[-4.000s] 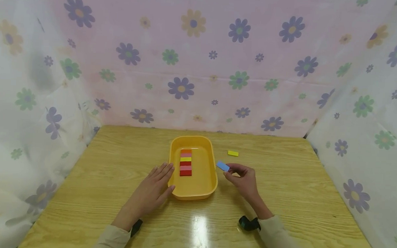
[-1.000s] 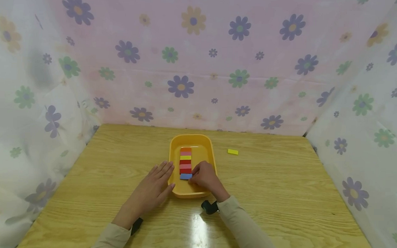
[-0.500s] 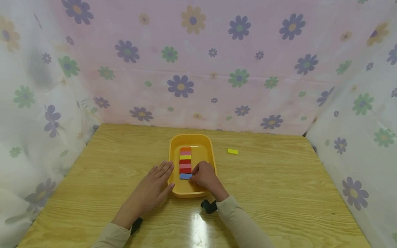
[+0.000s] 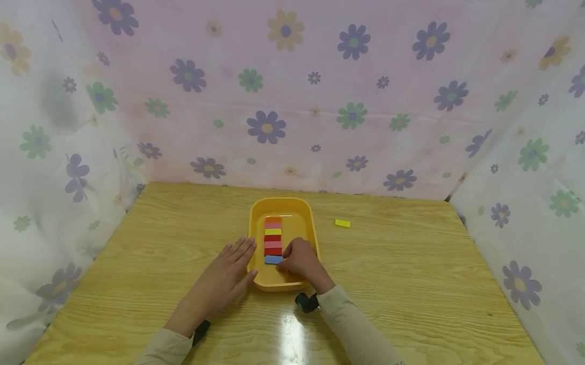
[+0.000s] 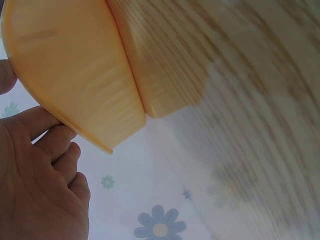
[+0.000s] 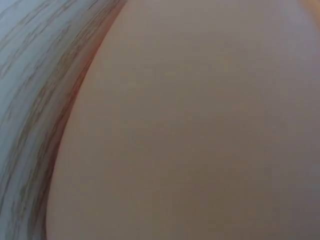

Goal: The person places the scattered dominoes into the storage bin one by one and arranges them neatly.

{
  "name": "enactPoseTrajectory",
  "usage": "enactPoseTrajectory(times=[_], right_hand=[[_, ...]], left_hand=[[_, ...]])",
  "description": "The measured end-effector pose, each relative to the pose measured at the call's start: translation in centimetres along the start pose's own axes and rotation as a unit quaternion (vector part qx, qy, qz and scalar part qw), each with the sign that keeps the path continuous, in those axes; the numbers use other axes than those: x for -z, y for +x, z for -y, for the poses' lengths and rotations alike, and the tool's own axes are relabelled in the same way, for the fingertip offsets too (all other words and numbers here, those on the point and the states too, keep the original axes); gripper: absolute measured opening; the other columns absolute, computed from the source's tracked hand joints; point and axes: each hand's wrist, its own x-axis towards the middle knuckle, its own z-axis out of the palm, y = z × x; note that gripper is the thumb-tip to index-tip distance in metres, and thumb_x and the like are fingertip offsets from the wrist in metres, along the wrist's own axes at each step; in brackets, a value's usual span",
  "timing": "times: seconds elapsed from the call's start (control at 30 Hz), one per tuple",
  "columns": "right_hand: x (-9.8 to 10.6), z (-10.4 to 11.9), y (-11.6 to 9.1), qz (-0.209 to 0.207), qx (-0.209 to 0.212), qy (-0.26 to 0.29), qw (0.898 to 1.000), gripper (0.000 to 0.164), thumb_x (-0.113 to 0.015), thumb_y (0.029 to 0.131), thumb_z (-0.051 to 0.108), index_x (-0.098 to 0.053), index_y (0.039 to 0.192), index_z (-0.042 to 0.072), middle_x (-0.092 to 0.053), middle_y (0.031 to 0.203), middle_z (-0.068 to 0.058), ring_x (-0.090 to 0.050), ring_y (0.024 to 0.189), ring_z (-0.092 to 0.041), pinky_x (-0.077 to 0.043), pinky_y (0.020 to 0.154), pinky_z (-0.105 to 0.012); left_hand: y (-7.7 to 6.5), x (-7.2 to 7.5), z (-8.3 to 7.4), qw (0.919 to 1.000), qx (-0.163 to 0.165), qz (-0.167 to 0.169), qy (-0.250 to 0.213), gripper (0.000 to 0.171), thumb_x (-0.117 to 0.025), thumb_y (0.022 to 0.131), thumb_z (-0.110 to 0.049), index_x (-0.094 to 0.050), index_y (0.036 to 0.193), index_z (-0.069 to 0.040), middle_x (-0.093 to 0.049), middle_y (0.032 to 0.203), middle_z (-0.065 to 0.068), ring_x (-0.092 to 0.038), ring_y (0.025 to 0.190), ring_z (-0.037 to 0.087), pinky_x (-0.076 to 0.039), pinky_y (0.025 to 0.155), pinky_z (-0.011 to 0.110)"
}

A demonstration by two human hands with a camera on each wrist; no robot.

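A yellow plastic tray [image 4: 303, 220] stands on the table in the head view. My left hand [image 4: 226, 279] rests on its left side; the left wrist view shows the fingers [image 5: 59, 142] against the tray's rim [image 5: 75, 131]. Inside the tray runs a column of small rectangular blocks, orange, pink, yellow and red [image 4: 273, 239]. At its near end lies a blue block [image 4: 273, 260], set slightly to the right of the others. My right hand [image 4: 303, 262] reaches over the tray's right side and pinches the blue block's right end between thumb and forefinger.
A yellow block [image 4: 342, 223] lies on the wooden table [image 4: 405, 283], right of the tray. Flower-printed curtains [image 4: 305, 97] stand behind and at both sides. A blurred beige surface [image 6: 170, 125] fills most of the right wrist view.
My right hand has carried the blue block from outside the tray's right side to the near end of the column. Over the last second hands and blocks have hardly moved.
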Motion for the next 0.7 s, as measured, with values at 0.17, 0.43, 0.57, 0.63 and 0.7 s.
enactPoseTrajectory(times=[0.17,0.43,0.57,0.63,0.7], right_hand=[[0.07,0.02,-0.03,-0.002,0.002,-0.003,1.0,0.028,-0.09,0.072,0.01,-0.065,0.08,0.0,-0.058,0.076,-0.005,-0.051,0.064,-0.015,-0.042,0.053,-0.021],[-0.12,-0.09,-0.01,-0.005,0.002,0.0,1.0,0.03,-0.091,0.073,0.012,-0.063,0.081,0.001,-0.057,0.076,-0.005,-0.05,0.067,-0.016,-0.041,0.055,-0.022],[-0.36,-0.2,0.2,-0.005,-0.005,0.002,1.0,0.034,-0.092,0.074,0.017,-0.062,0.078,0.003,-0.054,0.072,-0.004,-0.049,0.065,-0.016,-0.039,0.053,-0.022],[-0.44,-0.16,0.24,-0.005,-0.008,-0.001,1.0,0.035,-0.092,0.074,0.019,-0.061,0.077,0.003,-0.054,0.072,-0.004,-0.049,0.064,-0.016,-0.038,0.052,-0.022],[-0.53,-0.1,0.26,-0.006,-0.01,-0.005,1.0,0.035,-0.092,0.074,0.019,-0.06,0.077,0.003,-0.054,0.072,-0.004,-0.049,0.065,-0.017,-0.038,0.052,-0.022]], left_hand=[[0.06,-0.06,0.04,1.0,-0.004,-0.003,0.004,0.064,-0.055,0.105,-0.037,-0.039,0.155,0.0,-0.034,0.164,0.012,-0.026,0.154,0.032,-0.022,0.125,0.054],[0.04,0.05,0.0,1.0,0.003,0.006,0.002,0.064,-0.054,0.106,-0.038,-0.038,0.156,-0.002,-0.033,0.165,0.01,-0.024,0.155,0.03,-0.021,0.126,0.053],[0.08,0.01,-0.01,1.0,0.004,0.006,0.005,0.065,-0.055,0.105,-0.037,-0.038,0.156,-0.001,-0.033,0.164,0.01,-0.024,0.155,0.03,-0.021,0.126,0.053],[0.09,-0.03,0.0,1.0,0.003,0.003,0.008,0.065,-0.056,0.104,-0.037,-0.038,0.156,-0.001,-0.034,0.164,0.011,-0.025,0.154,0.031,-0.021,0.126,0.053],[0.08,-0.03,0.0,1.0,0.001,0.0,0.009,0.066,-0.056,0.104,-0.037,-0.038,0.155,0.0,-0.035,0.164,0.012,-0.025,0.154,0.031,-0.021,0.126,0.053]])
